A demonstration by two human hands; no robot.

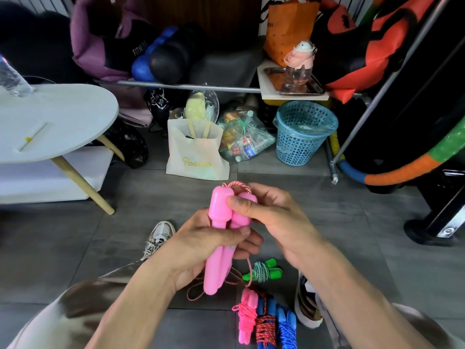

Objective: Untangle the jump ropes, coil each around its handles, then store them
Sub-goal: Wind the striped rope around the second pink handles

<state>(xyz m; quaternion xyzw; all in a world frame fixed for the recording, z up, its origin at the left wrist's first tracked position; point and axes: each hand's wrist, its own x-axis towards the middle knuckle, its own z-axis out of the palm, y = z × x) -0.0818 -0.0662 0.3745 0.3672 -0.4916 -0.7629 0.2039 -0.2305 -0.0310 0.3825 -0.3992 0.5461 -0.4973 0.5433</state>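
Note:
Two pink jump-rope handles (218, 238) stand side by side, upright, in the middle of the head view. My left hand (201, 245) grips their lower halves. My right hand (271, 217) pinches the top of the right handle, thumb on its front. Their red-and-white rope (237, 184) loops over the handle tops and trails down to the floor (201, 290). On the floor below lie coiled ropes: a green-handled one (263, 271), a pink one (245, 316), a blue-handled one with red rope (265, 323) and a blue one (286, 328).
A white round table (50, 122) stands at the left. Ahead sit a white paper bag (198, 152), a clear bag of bottles (241, 137) and a blue mesh basket (302, 132). My shoes (159, 235) (308, 306) rest on the grey tile floor (364, 248).

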